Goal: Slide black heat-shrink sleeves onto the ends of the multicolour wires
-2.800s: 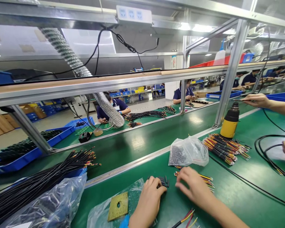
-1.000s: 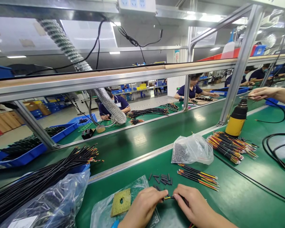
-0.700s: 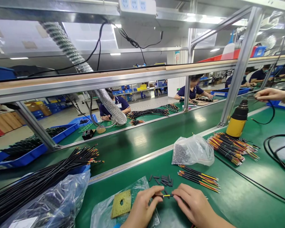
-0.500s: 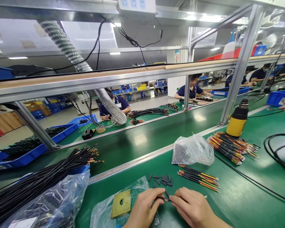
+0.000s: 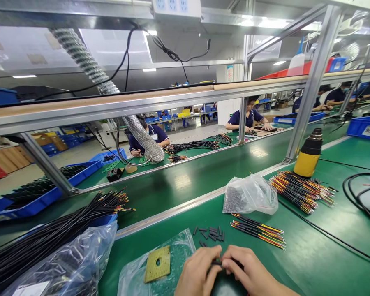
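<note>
Near the bottom centre, my left hand (image 5: 199, 269) pinches a short black piece (image 5: 216, 262), which looks like a sleeve or cable end. My right hand (image 5: 249, 267) meets it from the right, its fingers closed at the piece's other end; the fingers partly hide it. Several loose black tubes (image 5: 214, 233) lie just beyond the hands. A small row of black cables with coloured wire ends (image 5: 259, 231) rests to the right. To the left, a yellow sponge with a hole (image 5: 158, 264) sits on a clear plastic bag (image 5: 132, 271).
A plastic bag of small dark parts (image 5: 249, 194), a large cable pile (image 5: 299, 191) and a yellow heat gun (image 5: 307, 154) stand behind on the right. Long black cables (image 5: 49, 234) fill the left. A metal frame (image 5: 172, 100) crosses ahead; people sit beyond it.
My hands have drawn closer together, and the orange-red wire seen between them is now hidden. The hand at the far right edge has left view. A person across the bench has moved their hands.
</note>
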A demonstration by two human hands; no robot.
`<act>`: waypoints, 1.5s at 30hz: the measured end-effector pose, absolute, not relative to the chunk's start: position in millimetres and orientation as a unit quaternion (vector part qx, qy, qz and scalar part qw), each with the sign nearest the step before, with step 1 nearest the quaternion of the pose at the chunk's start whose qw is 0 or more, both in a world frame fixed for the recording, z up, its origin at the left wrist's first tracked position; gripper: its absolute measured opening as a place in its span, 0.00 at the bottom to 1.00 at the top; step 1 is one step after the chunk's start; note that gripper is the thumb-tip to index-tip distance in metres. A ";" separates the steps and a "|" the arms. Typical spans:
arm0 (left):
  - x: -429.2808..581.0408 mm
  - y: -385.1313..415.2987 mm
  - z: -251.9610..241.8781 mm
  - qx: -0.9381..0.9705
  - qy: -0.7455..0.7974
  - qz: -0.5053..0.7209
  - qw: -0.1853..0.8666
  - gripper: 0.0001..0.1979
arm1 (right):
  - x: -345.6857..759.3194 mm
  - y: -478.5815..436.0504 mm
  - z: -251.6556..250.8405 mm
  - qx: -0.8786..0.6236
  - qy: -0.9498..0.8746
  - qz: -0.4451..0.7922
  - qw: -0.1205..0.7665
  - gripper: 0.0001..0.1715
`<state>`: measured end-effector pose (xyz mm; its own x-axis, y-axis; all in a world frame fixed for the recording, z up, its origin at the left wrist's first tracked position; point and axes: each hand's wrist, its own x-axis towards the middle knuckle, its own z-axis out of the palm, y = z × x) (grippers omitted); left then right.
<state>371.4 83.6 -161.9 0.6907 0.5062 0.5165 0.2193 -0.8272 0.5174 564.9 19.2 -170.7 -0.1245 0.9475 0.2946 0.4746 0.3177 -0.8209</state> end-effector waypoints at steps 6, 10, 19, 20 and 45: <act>373.1 85.2 -146.5 0.724 0.295 0.379 0.495 0.03 | 567.8 12.6 -149.3 -0.485 -0.666 0.343 0.452 0.22; 373.1 80.5 -147.3 0.716 0.278 0.388 0.509 0.08 | 568.4 11.0 -148.1 -0.486 -0.673 0.326 0.453 0.22; 374.0 73.9 -149.4 0.780 0.248 0.370 0.439 0.05 | 565.4 12.8 -161.0 -0.410 -0.677 0.391 0.469 0.31; 373.8 73.4 -149.1 0.783 0.248 0.374 0.432 0.06 | 565.3 12.9 -162.6 -0.407 -0.669 0.409 0.468 0.31; 372.7 60.7 -154.1 0.826 0.201 0.394 0.350 0.08 | 568.9 8.6 -151.3 -0.380 -0.712 0.369 0.460 0.33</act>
